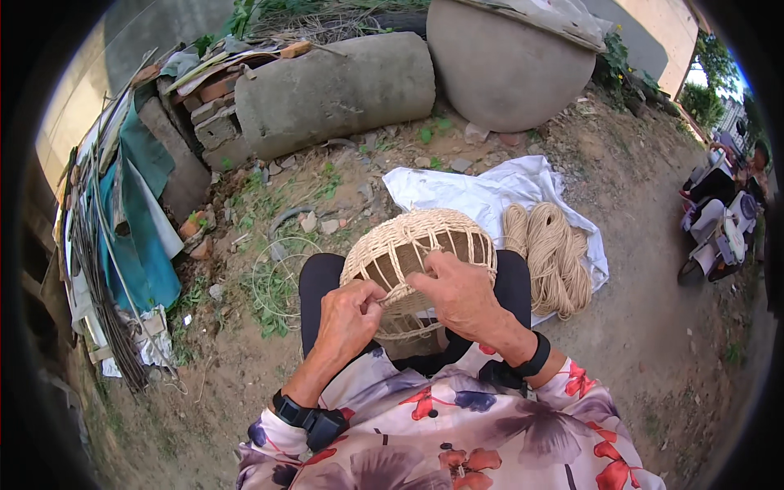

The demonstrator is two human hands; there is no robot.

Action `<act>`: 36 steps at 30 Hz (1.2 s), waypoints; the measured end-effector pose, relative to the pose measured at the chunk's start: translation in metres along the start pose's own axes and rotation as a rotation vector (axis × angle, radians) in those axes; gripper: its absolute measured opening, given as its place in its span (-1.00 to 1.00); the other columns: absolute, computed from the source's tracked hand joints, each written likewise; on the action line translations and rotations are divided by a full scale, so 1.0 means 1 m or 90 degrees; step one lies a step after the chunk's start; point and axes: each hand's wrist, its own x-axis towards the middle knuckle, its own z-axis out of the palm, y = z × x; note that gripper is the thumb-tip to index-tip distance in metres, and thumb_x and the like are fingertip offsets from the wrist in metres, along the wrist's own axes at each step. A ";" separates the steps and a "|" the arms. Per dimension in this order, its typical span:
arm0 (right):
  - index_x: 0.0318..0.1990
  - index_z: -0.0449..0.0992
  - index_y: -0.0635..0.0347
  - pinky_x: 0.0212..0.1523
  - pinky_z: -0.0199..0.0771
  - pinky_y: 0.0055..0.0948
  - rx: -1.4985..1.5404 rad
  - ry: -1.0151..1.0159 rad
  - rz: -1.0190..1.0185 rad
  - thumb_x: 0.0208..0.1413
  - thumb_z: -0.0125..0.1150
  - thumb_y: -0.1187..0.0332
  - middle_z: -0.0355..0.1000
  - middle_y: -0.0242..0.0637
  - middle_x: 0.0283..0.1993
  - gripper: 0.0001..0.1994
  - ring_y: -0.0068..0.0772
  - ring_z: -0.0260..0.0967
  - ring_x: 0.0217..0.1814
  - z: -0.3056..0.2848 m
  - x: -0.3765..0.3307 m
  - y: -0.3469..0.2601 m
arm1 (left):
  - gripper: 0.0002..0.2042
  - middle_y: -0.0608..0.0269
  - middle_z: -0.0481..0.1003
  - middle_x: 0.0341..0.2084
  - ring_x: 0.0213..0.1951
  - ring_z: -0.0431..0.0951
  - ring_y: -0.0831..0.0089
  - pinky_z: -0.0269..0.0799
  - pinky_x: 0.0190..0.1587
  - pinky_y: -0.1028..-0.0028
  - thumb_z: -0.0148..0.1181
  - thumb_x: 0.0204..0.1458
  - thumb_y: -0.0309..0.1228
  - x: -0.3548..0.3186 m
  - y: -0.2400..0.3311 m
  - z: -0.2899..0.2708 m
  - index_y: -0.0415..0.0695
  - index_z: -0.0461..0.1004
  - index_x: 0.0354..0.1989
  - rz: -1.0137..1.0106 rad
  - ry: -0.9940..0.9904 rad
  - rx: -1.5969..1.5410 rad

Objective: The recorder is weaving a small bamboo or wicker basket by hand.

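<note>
Pale floral fabric covers the forearms and torso at the bottom of the frame, the sleeve of the shirt (449, 445) ending above a black wrist device (314, 420) on one side and a dark band (534, 356) on the other. Near the centre, the left hand (347, 317) pinches the lower left edge of a woven basket (400, 260), while the right hand (467, 298) lies bent over its right part, fingertips on the weave; whether they grip a strand I cannot tell. Tan cord forms the basket, which sits between dark-trousered knees (513, 282). Just right of it, skeins of cord (557, 261) lie on a rumpled white sheet (453, 189) spread over the ground (645, 351), bare brown earth, smooth toward the right and strewn with stones and weeds toward the left. There a thin wire ring (255, 282) lies among the weeds. Teal sheeting (140, 220) leans in a heap at the left edge. Across the top, a concrete cylinder (335, 94) lies on its side, next to a big rounded grey vessel (510, 69). At far right stands a pale scooter (719, 233), a person (758, 167) close by; beyond are trees (714, 61), and a sunlit wall (77, 102) rises upper left.
</note>
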 end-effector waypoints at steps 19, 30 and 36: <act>-0.33 0.54 0.07 -0.27 0.37 -0.28 -0.012 0.048 -0.109 -0.11 0.21 0.40 0.27 -0.31 -0.24 -0.87 -0.28 0.31 -0.16 0.022 0.013 -0.012 | -0.69 0.07 0.61 -0.35 -0.30 0.60 0.31 0.47 -0.18 0.41 0.03 -0.08 -0.50 0.019 -0.020 -0.007 -0.21 0.63 -0.18 -0.149 -0.169 -0.077; -0.07 0.58 0.18 -0.26 0.38 -0.42 0.287 0.211 0.176 0.01 0.14 0.61 0.34 -0.26 -0.26 -0.70 -0.36 0.38 -0.27 -0.009 -0.029 0.043 | -0.76 0.20 0.51 -0.45 -0.39 0.49 0.46 0.37 -0.31 0.48 0.03 -0.04 -0.54 0.016 -0.021 -0.003 -0.28 0.58 -0.24 -0.101 -0.111 -0.050; -0.23 0.60 0.24 -0.36 0.35 -0.49 0.330 0.331 0.497 0.08 0.13 0.52 0.42 -0.38 -0.44 -0.85 -0.50 0.36 -0.40 0.011 -0.156 0.179 | -0.80 0.20 0.33 -0.52 -0.47 0.40 0.40 0.31 -0.38 0.38 -0.02 0.07 -0.52 0.005 -0.023 -0.011 -0.35 0.53 -0.28 -0.082 -0.111 0.007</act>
